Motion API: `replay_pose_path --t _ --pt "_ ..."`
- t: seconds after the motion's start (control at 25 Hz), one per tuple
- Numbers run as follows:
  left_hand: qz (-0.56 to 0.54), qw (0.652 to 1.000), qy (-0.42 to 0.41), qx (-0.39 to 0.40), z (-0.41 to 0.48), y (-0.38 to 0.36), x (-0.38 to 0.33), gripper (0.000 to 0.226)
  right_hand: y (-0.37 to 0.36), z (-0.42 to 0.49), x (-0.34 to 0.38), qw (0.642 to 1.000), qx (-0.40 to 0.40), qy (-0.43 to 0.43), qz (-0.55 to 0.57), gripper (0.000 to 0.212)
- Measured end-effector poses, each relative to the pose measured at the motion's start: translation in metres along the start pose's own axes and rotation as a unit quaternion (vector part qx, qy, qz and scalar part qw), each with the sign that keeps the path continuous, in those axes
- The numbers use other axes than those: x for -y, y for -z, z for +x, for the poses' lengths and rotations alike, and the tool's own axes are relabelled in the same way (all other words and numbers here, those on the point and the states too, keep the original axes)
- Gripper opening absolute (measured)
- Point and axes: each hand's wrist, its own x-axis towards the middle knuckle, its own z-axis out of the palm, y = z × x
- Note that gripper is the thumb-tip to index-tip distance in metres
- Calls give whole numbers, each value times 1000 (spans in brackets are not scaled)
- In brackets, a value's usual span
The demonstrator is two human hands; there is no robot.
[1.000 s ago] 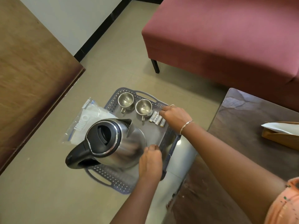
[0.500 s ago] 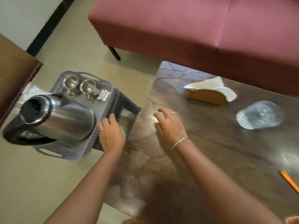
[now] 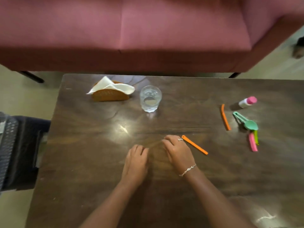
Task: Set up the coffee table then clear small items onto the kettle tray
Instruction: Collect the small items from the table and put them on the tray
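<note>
Both of my hands hover low over the middle of the dark wooden coffee table [image 3: 98,162]. My left hand [image 3: 136,160] has loosely curled fingers and holds nothing. My right hand [image 3: 177,152], with a ring and a bracelet, is also empty, and its knuckles lie just left of an orange strip [image 3: 195,145]. A second orange strip [image 3: 225,117], a mint green clip [image 3: 246,121], pink and green clips [image 3: 253,142] and a small pink-capped bottle [image 3: 247,102] lie at the right. Only a corner of the grey kettle tray [image 3: 7,145] shows at the far left edge.
A wicker napkin holder [image 3: 110,92] with white napkins and a clear glass [image 3: 150,98] stand at the table's far left side. A pink sofa [image 3: 148,30] runs along the far edge. The tray sits on a dark stool [image 3: 24,153] left of the table.
My view swung right from the kettle tray to the coffee table. My left hand let go of the tray's edge, and both hands moved to the table's middle.
</note>
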Motion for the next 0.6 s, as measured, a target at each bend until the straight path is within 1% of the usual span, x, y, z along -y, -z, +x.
replay_pose_path --t 0.12,0.2,0.24,0.32,0.4,0.48,0.6 --pt "36 989 -132 53 28 -16 -39 25 20 -32 -57 999 -7 -40 -23 31" --pt "82 967 -222 95 52 -25 -63 23 33 -48 -89 997 -12 -63 -51 29" --pt "100 955 -251 123 64 -28 -74 24 39 -54 -102 996 -15 -72 -59 31" --pt "121 938 -287 156 86 -38 -95 24 52 -63 -127 993 -22 -88 -69 32" --pt "131 927 -305 175 104 -49 -114 22 62 -69 -149 991 -34 -103 -76 30" --pt "138 920 -303 205 116 -61 -127 21 67 -71 -167 989 -37 -115 -86 28" --pt "164 909 -293 247 129 -71 -135 26 66 -68 -187 987 -36 -130 -92 26"
